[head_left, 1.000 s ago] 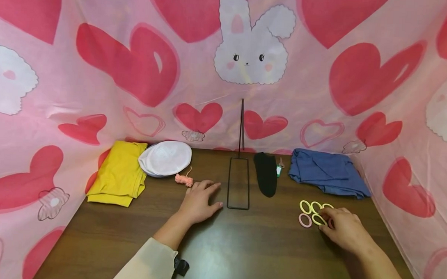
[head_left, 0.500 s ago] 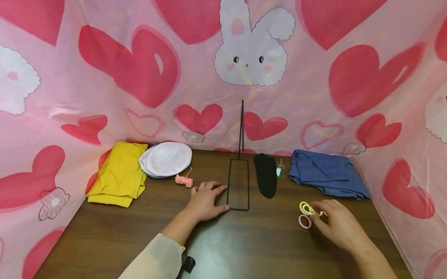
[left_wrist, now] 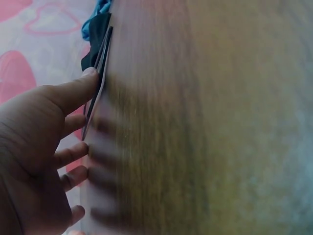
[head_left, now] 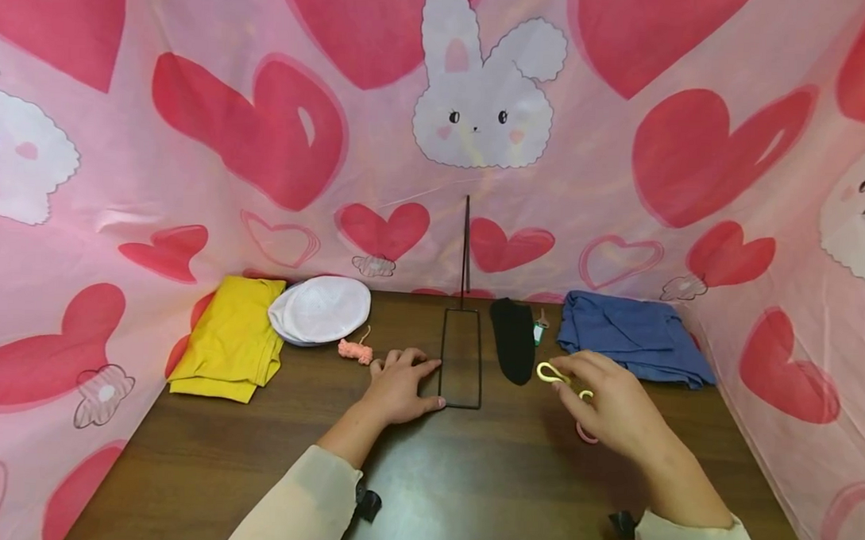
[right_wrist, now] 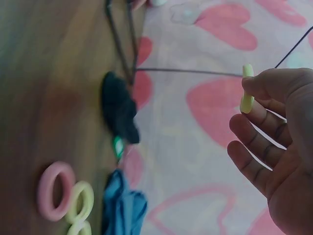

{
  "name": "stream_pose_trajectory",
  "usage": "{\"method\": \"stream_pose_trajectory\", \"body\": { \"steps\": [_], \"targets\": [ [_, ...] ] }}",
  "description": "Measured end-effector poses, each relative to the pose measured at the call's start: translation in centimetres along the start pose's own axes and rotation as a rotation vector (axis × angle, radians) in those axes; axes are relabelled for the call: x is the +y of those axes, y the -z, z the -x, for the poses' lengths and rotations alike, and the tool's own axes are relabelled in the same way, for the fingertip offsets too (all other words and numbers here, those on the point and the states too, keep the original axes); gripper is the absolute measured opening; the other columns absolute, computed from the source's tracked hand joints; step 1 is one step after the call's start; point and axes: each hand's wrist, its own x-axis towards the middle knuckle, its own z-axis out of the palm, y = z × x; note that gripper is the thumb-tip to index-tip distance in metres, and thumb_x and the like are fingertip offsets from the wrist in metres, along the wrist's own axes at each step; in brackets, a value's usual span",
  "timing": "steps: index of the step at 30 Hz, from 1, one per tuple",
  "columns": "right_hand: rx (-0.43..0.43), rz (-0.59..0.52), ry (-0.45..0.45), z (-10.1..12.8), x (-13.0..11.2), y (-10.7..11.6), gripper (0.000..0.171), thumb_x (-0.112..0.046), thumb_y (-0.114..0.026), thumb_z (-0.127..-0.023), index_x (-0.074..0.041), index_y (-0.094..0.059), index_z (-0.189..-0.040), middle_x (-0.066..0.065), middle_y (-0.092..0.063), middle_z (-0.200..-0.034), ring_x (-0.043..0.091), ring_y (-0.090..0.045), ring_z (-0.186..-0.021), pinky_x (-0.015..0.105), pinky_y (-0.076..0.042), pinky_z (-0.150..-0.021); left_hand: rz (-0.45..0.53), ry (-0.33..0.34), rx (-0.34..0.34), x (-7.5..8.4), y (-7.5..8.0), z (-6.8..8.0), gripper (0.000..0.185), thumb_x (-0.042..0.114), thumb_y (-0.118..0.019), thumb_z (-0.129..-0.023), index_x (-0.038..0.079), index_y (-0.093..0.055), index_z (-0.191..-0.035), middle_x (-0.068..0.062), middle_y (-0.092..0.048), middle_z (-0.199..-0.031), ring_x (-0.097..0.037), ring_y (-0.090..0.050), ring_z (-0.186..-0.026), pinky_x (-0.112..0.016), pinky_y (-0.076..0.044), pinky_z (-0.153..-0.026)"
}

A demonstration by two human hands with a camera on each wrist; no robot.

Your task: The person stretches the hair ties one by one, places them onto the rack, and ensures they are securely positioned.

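Observation:
My right hand [head_left: 617, 400] pinches a pale yellow hair tie [head_left: 552, 373] between thumb and forefinger, raised off the table in front of the black sock [head_left: 513, 340]. Close up in the right wrist view, this tie [right_wrist: 247, 104] is seen edge-on, the other fingers loosely bent. Beneath the hand lie a pink hair tie [right_wrist: 41, 191] and yellow ones [right_wrist: 86, 201], partly covered in the head view. With fingers spread, my left hand [head_left: 394, 392] rests on the table, thumb and forefinger tips at the left side of the black wire stand's base [head_left: 459, 407]. Its upright [head_left: 466, 251] rises at the back.
Folded yellow cloth [head_left: 230, 338], a white round hat-like item [head_left: 327, 308] and a coral yarn bundle [head_left: 355, 351] lie at left. Right of the sock are a key with a green tag [head_left: 539, 332] and folded blue cloth [head_left: 630, 336]. A heart-printed curtain [head_left: 380, 125] encloses the table.
My right hand gathered at the hair ties, then lifted a yellow one up and leftward toward the stand. My left hand shifted slightly right, to the stand's base.

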Motion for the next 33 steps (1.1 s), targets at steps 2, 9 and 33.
{"method": "stream_pose_trajectory", "body": {
  "steps": [2,9,33],
  "targets": [
    [0.015,-0.014,0.019,-0.8,-0.5,0.1,0.03,-0.012,-0.083,-0.084,-0.014,-0.076,-0.113,-0.007,-0.071,-0.109,0.011,-0.066,-0.095,0.035,-0.053,-0.082,0.001,-0.001,-0.001,0.1,0.0,0.0,0.075,0.065,-0.074,-0.086,0.031,-0.057,-0.151,-0.003,-0.049,-0.148,-0.034,-0.043,-0.131,-0.055,-0.032,-0.09],
    [0.077,-0.072,0.132,-3.8,-2.3,0.4,0.032,-0.012,-0.083,-0.083,-0.012,-0.077,-0.114,-0.004,-0.071,-0.108,0.013,-0.068,-0.097,0.034,-0.054,-0.082,-0.021,0.006,-0.024,0.2,0.1,-0.2,0.073,0.068,-0.07,-0.088,0.036,-0.055,-0.152,-0.003,-0.047,-0.148,-0.033,-0.042,-0.132,-0.057,-0.031,-0.094],
    [0.234,-0.15,0.302,-11.5,-7.7,2.5,0.029,-0.016,-0.078,-0.089,-0.01,-0.077,-0.118,0.002,-0.072,-0.111,0.015,-0.069,-0.1,0.036,-0.057,-0.082,-0.034,0.075,-0.023,0.9,0.4,-0.7,0.075,0.068,-0.077,-0.082,0.039,-0.058,-0.148,-0.003,-0.049,-0.147,-0.033,-0.043,-0.131,-0.06,-0.035,-0.092]
  ]
}}
